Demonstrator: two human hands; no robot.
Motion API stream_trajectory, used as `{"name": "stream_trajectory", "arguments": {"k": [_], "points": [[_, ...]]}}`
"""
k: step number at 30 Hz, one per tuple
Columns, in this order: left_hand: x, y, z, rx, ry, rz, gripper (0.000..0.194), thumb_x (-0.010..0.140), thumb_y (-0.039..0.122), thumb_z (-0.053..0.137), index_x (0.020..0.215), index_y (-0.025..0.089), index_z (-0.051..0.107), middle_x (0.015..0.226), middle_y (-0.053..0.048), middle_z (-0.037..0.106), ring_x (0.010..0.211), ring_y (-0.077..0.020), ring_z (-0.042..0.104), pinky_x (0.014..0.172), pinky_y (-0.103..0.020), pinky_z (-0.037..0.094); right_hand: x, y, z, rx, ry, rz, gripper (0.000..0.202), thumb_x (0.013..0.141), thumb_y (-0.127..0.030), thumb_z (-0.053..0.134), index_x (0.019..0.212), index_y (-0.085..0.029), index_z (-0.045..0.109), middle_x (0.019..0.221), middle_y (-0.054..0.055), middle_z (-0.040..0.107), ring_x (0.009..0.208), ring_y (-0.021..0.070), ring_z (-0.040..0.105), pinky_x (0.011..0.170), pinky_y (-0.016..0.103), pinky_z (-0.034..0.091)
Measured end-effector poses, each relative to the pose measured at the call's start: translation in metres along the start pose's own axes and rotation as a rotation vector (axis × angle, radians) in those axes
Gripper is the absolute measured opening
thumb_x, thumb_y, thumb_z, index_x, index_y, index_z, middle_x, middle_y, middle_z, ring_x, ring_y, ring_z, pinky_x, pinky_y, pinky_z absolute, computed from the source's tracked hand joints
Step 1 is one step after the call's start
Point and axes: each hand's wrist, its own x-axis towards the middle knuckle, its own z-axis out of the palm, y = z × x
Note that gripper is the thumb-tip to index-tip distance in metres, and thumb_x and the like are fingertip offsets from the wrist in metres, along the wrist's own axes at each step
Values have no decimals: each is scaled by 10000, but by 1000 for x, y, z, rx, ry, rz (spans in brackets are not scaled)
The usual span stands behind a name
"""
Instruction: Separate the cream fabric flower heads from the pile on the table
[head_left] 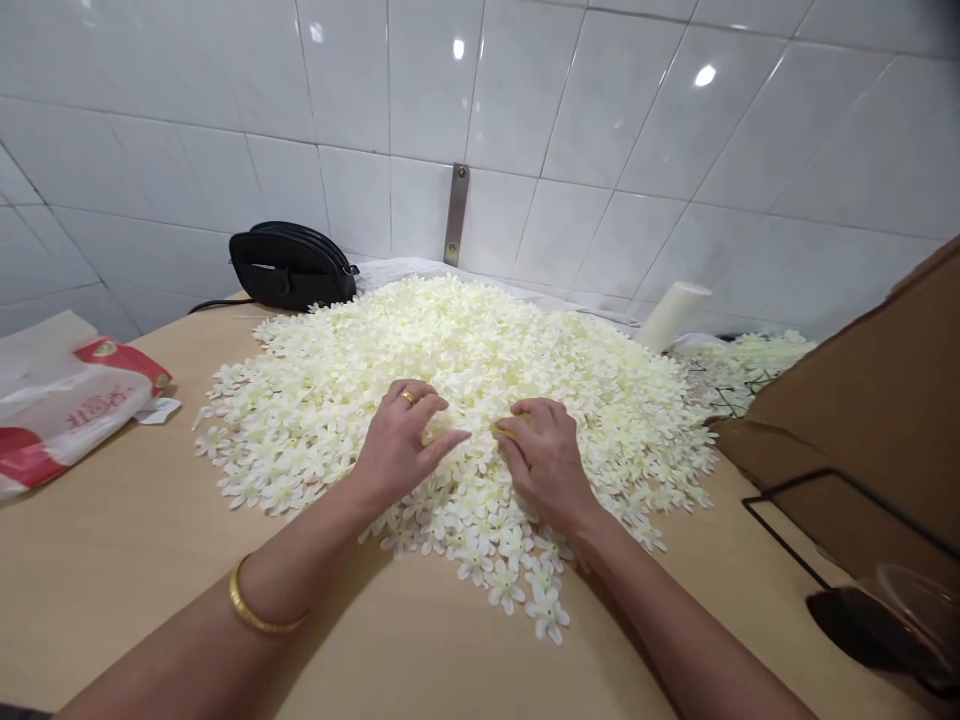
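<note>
Bare forearms (652, 600) slant up from the lower left and lower right of the frame over a pale wood counter (112, 600), a gold bracelet (244, 610) around the left one. Both hands are at the centre, among a wide heap of cream-white flowers (450, 330) that fills the middle of the frame and thins to single blooms below centre.

On the left hand (397, 445), which wears a gold ring (409, 397), the grip is spread, thumb apart from the bent fingers, just above the blooms. On the right hand (551, 465) the fingers curl toward the thumb; something yellowish shows at the tips, too small to make out, and I cannot tell whether the grip pinches it.

Behind the heap, upper left of centre, a black bag (292, 265) touches the flowers. At the left edge lies a red-and-white packet (71, 400). Right of centre, a white roll (670, 318) leans beside the heap, with more flowers (776, 350) farther right. Brown cardboard (870, 370) stands at the right edge; before it are a black wire frame (787, 482) and, lower right, a dark rounded thing (862, 625). White tiles (210, 80) fill the top, a metal strip (457, 215) fixed to them near centre.
</note>
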Motion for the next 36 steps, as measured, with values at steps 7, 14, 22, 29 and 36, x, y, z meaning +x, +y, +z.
{"name": "stream_trajectory", "arguments": {"k": [7,14,22,29,36], "points": [[0,-2,3,85,-28,34,75,794,168,514,835,168,577,947,-92,553,1034,-260,413,845,-415,426,-4,10,-5,111,123,100,152,826,-170,442,793,-199,587,904,67,549,916,220,456,797,393,366],[1,-5,1,23,-7,-41,89,795,150,505,772,173,588,918,-77,555,985,-232,444,815,-380,443,-7,-6,-9,206,135,-26,128,806,-144,472,837,-199,583,913,69,546,956,220,461,825,393,390],[1,-5,0,-6,18,-92,73,787,154,518,782,177,587,924,-73,550,972,-223,455,802,-370,454,-5,-34,0,176,-33,-157,97,787,-242,527,845,-194,589,959,79,549,1027,258,411,865,442,346],[1,-4,-1,-16,-14,-80,93,787,125,489,753,185,552,868,-71,544,907,-223,467,765,-381,458,10,-49,3,173,-69,-146,138,769,-94,460,721,-185,552,863,66,546,916,219,432,810,406,362],[0,-6,0,-21,-10,-91,88,778,112,492,759,182,542,866,-77,542,907,-233,461,756,-390,454,46,-19,-12,376,-25,164,138,805,-203,480,703,-202,572,788,23,603,827,175,507,740,315,406]]}}
